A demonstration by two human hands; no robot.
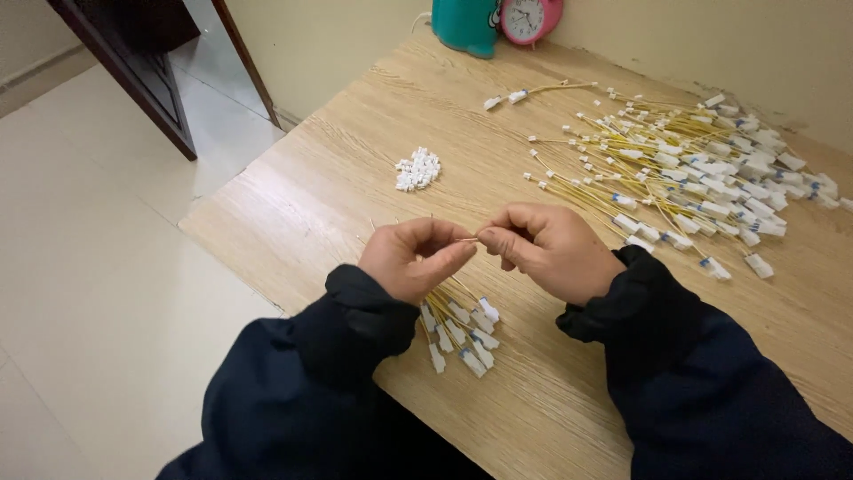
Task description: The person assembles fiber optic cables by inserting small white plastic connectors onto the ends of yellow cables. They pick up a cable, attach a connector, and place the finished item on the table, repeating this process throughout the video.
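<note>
My left hand (413, 258) grips a bundle of thin yellow wires (458, 324) whose white connector ends hang below my palm over the wooden table (338, 187). My right hand (551, 249) pinches the tip of one yellow wire (467, 238) that bridges the small gap between both hands. Both wrists wear dark sleeves. A small heap of tiny white plastic connectors (418, 169) lies just beyond my left hand. A large spread pile of yellow wires with white connectors (702, 169) covers the table beyond my right hand.
A teal container (465, 25) and a pink alarm clock (530, 18) stand at the table's far edge against the wall. A dark wooden door frame (142, 71) stands at the upper left. Pale floor tiles (98, 267) lie left of the table.
</note>
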